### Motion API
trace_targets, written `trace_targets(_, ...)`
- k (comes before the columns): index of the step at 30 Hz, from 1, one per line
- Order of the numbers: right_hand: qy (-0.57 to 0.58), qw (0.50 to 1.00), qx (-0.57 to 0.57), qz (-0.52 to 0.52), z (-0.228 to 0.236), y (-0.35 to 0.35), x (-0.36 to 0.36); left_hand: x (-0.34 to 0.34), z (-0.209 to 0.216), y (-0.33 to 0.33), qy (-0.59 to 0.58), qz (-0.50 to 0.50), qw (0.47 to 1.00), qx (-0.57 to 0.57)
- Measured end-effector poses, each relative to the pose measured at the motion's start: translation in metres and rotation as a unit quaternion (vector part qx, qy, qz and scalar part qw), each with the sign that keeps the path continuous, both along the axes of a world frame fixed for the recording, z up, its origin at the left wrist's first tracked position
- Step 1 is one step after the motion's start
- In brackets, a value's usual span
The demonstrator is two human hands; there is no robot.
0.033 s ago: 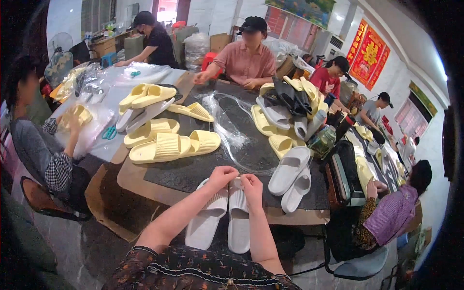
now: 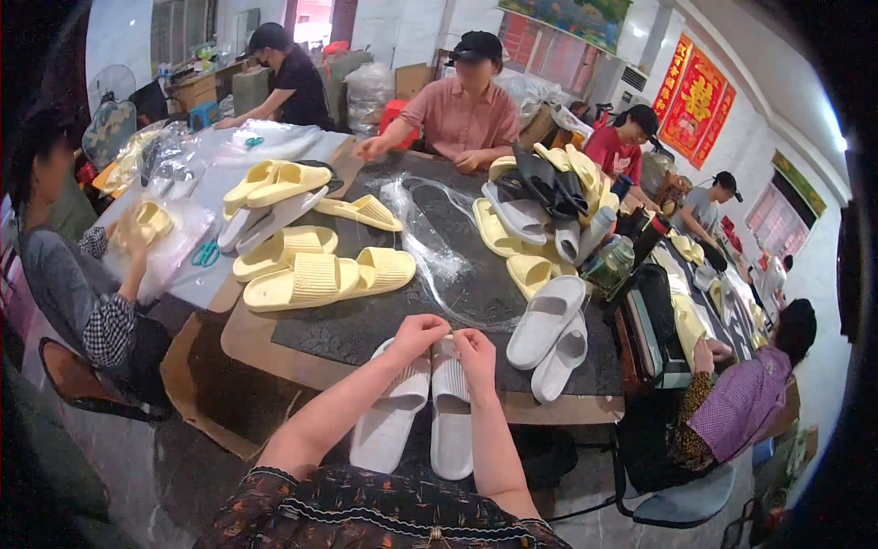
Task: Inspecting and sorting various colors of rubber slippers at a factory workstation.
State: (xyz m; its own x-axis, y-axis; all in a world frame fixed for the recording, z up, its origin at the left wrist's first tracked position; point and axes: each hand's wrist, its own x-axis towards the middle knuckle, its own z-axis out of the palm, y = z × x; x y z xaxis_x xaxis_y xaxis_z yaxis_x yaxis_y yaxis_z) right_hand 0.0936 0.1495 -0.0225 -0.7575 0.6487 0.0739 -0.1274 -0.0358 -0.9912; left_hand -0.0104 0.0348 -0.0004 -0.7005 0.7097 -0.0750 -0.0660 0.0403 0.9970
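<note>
A pair of light grey slippers lies side by side at the near table edge, the left slipper point(image 2: 382, 435) and the right slipper point(image 2: 452, 437) pointing away from me. Over their far ends, my left hand point(image 2: 419, 337) and my right hand point(image 2: 476, 359) meet with pinched fingers. Whatever thin thing sits between the fingertips is too small to make out. Beyond them, a bundle of clear plastic strands point(image 2: 439, 258) lies on the dark table mat point(image 2: 325, 340). Another grey slipper pair point(image 2: 547, 322) rests just right of my hands.
Yellow slippers point(image 2: 315, 282) are stacked left; a mixed slipper pile point(image 2: 540, 197) stands right, beside a glass jar point(image 2: 609, 265) and a black bag point(image 2: 647, 316). Teal scissors point(image 2: 206, 253) lie near a seated person point(image 2: 69, 265) at left. Another person point(image 2: 471, 105) sits opposite.
My hands and the grey slippers stay in place. The person opposite has moved an outstretched hand slightly left, and the person at left has shifted their hands a little on a yellow slipper.
</note>
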Motion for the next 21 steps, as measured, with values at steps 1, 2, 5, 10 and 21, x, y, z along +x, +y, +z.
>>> trace_targets(1, -0.023, 0.999, -0.027, -0.003, 0.011, -0.008, -0.002, -0.006, -0.012, 0.001, 0.026, 0.004, 0.999, 0.042)
trace_targets(2, -0.022, 0.999, -0.028, -0.002, 0.011, -0.011, -0.004, -0.011, -0.024, -0.002, 0.027, 0.005, 0.999, 0.042)
trace_targets(5, -0.031, 0.999, -0.026, 0.005, 0.008, -0.005, -0.003, -0.011, -0.021, 0.001, 0.044, -0.007, 0.998, 0.052)
trace_targets(10, 0.01, 0.998, -0.058, 0.03, -0.001, -0.003, -0.005, -0.009, -0.017, 0.001, -0.003, -0.069, 0.997, 0.045)
trace_targets(21, -0.001, 1.0, -0.02, 0.021, -0.004, 0.0, -0.009, -0.014, -0.02, 0.004, -0.053, -0.086, 0.992, 0.076)
